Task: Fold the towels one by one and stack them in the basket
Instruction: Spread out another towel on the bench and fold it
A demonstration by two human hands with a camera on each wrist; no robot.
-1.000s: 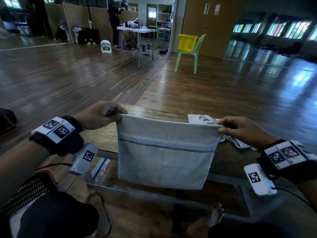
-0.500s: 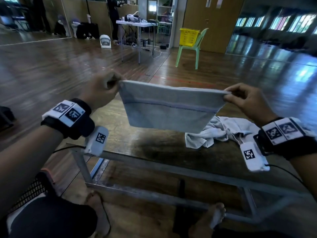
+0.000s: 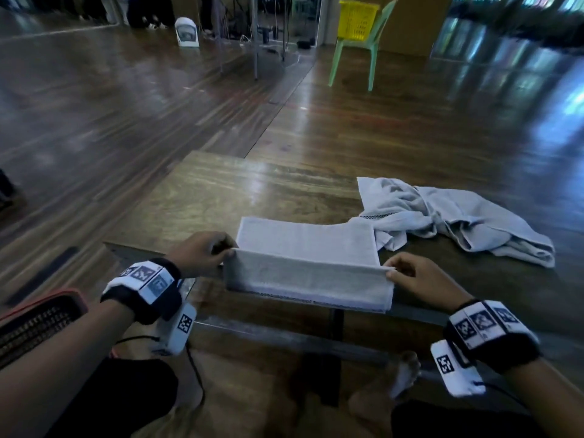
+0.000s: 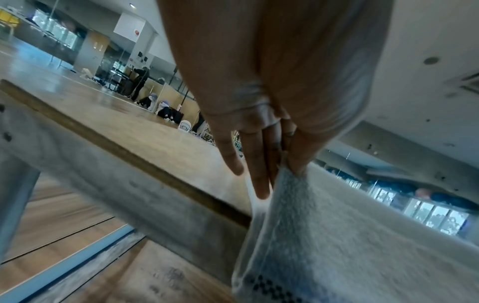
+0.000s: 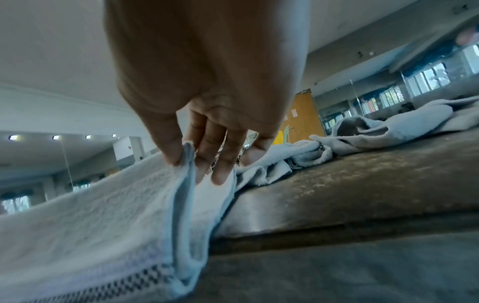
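Note:
A pale grey towel (image 3: 306, 260) with a dark checked band lies half on the wooden table (image 3: 221, 191), its far part flat and its near part hanging over the front edge. My left hand (image 3: 202, 254) pinches the raised fold at the towel's left end (image 4: 293, 196). My right hand (image 3: 410, 276) pinches the same fold at the right end (image 5: 186, 155), thumb against fingers. A crumpled pile of grey towels (image 3: 452, 216) lies on the table to the right, touching the flat towel's far right corner. A dark basket with a red rim (image 3: 34, 324) shows at the lower left.
A yellow basket (image 3: 357, 18) sits on a green chair (image 3: 369, 49) far across the wooden floor. A folding table (image 3: 262, 30) with cables stands at the back. My bare feet (image 3: 404, 374) rest under the table beside its metal frame (image 3: 284, 336).
The towel hung in the air between both hands, was lifted and swung forward, and now lies draped on the table. Both hands have come down to the table's front edge, still pinching it.

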